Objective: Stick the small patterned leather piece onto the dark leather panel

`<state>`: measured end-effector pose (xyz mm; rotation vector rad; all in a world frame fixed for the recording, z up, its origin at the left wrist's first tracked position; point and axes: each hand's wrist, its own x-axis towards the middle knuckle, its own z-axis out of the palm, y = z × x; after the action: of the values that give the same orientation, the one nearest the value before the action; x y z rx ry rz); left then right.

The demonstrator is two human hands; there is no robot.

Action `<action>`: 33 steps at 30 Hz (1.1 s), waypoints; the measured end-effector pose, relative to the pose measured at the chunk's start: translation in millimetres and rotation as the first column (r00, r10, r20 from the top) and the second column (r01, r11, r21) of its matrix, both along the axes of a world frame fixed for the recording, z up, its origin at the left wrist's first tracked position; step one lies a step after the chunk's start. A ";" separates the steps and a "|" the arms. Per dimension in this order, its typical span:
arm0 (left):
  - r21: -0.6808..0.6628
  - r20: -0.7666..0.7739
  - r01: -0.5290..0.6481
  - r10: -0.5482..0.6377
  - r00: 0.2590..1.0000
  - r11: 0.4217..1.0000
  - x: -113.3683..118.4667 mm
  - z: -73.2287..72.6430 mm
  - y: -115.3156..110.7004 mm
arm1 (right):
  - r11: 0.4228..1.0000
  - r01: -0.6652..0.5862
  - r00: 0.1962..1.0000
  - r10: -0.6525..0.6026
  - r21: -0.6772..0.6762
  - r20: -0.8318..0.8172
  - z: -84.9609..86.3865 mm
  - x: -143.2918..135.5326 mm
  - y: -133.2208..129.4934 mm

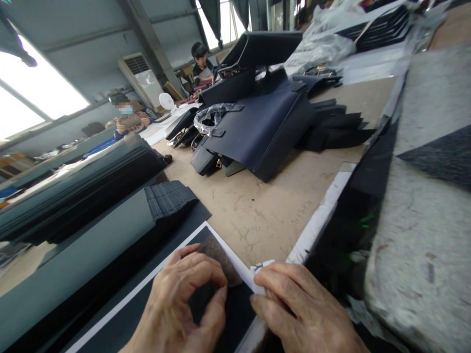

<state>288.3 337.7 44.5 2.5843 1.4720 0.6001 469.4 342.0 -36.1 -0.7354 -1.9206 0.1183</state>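
My left hand [187, 299] is curled over a dark panel, thumb tip meeting the index finger. Whether anything is pinched there I cannot make out. Against its fingers lies a flat brown-grey block [224, 262], on the corner of the dark panel [128, 314] with a white border [136, 282]. To the right, my right hand [305, 306] is closed, pinching a small white piece with a black mark [261, 266] near the panel's right edge. The lower fingers of this hand are partly hidden.
Stacked dark panels [91, 181] lie on the left, beside strips [171, 198]. Dark blue bags [257, 122] with a plastic-wrapped handle [211, 117] lie ahead on the brown tabletop [235, 206]. A pale worn surface [423, 235] stands right. Two people sit farther back.
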 end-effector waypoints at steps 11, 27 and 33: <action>-0.222 0.168 -0.069 0.108 0.980 0.973 -7.0 0.4 2.3 | 1.000 0.002 0.999 -0.003 0.023 0.035 -0.4 0.5 0.3; -0.081 0.054 0.078 -0.074 0.996 0.994 2.8 9.7 -4.9 | 1.000 0.003 0.999 -0.003 0.007 0.045 -1.5 1.5 1.8; -0.120 0.059 0.068 -0.061 0.996 0.991 1.0 6.4 -1.9 | 1.000 0.014 0.998 -0.012 -0.028 0.056 2.1 1.4 -0.7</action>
<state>289.4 335.8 50.9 2.4913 1.3586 0.5512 470.8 341.4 -34.0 -0.7775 -1.9708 0.1181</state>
